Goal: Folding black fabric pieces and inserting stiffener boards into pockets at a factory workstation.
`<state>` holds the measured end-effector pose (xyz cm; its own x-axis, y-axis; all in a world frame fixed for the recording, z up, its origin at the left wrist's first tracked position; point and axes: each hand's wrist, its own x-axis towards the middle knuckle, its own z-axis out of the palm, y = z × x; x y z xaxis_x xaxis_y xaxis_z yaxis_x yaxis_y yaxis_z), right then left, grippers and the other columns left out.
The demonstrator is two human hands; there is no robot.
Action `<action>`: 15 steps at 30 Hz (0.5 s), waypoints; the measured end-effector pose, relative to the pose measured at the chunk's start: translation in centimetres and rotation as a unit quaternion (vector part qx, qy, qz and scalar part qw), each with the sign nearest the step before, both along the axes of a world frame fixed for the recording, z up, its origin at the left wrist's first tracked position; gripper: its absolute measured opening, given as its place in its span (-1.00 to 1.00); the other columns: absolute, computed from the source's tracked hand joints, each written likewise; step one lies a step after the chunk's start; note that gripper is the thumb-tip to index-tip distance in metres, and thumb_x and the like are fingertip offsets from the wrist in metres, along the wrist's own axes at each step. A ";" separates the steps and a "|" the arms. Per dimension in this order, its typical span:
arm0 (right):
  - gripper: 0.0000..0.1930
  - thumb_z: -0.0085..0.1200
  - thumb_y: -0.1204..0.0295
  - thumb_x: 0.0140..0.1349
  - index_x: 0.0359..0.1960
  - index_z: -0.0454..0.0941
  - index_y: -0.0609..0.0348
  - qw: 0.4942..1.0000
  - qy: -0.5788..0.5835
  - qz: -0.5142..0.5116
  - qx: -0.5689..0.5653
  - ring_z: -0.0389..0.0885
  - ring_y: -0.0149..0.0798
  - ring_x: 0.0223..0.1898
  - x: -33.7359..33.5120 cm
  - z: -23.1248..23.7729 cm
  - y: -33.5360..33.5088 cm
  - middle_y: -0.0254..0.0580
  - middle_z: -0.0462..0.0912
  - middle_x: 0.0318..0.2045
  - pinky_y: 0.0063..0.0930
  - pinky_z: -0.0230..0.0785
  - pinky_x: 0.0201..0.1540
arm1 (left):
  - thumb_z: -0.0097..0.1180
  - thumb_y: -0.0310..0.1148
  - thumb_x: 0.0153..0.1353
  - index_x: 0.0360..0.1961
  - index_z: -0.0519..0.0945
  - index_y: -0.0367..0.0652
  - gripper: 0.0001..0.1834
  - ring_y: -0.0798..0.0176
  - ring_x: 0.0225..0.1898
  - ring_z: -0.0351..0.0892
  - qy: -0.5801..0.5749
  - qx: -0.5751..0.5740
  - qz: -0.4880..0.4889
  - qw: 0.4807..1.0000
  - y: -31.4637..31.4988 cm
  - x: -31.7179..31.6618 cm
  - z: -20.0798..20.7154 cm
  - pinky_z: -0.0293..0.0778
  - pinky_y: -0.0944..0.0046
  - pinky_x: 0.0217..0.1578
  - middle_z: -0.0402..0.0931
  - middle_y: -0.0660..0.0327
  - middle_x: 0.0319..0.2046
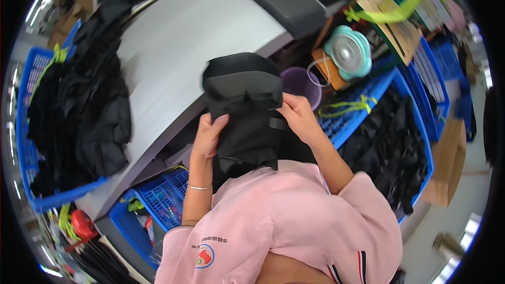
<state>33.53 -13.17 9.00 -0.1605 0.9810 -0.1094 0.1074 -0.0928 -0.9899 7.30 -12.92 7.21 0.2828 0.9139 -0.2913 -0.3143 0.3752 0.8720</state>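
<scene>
A black fabric piece [247,131] with a grey curved panel at its far end lies over my lap and is raised in front of me. A darker, rounded flap forms its far edge. My left hand [209,132] grips its left side, thumb on top and the other fingers hidden beneath. At the right edge of the grey panel, my right hand [300,118] pinches the fabric between thumb and fingers. A short strap-like tab sticks out just beside my right hand.
A grey-white table [173,47] runs ahead and left, with a dark padded object [284,2] at its far end. Black cloth [89,100] fills a blue basket at left; another blue crate [428,168] stands right. Beyond my right hand are a purple bin [310,87] and a teal fan [350,52].
</scene>
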 end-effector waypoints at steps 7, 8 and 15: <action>-0.78 0.22 0.55 0.20 -0.11 0.65 0.23 0.904 0.376 -0.022 -0.202 0.67 -0.41 -0.19 -0.4 -0.6 -2.1 -0.30 0.72 -0.20 -0.49 0.52 -0.01 | 0.29 -0.49 0.16 0.10 0.55 -0.31 -0.55 0.18 -0.04 0.67 -0.065 -0.042 0.110 0.991 -0.6 3.2 -1.0 0.59 0.20 0.00 0.64 0.11 -0.02; -0.78 0.22 0.55 0.20 -0.11 0.65 0.23 0.904 0.377 -0.022 -0.200 0.67 -0.41 -0.19 -0.1 -1.1 -2.2 -0.30 0.72 -0.20 -0.49 0.52 -0.01 | 0.29 -0.49 0.16 0.10 0.55 -0.31 -0.55 0.18 -0.04 0.67 -0.063 -0.040 0.109 0.991 -0.6 3.3 -0.6 0.59 0.20 0.00 0.64 0.11 -0.02; -0.87 0.31 0.44 0.23 -0.36 0.60 0.18 0.940 0.282 -0.183 -0.060 0.51 -0.58 -0.37 -0.1 -0.1 -3.2 -0.43 0.65 -0.40 -0.64 0.40 -0.27 | 0.37 -0.56 0.11 -0.13 0.67 -0.37 -0.73 0.36 -0.27 0.66 0.068 0.025 -0.011 0.997 -1.1 5.6 3.8 0.60 0.31 -0.13 0.71 0.18 -0.23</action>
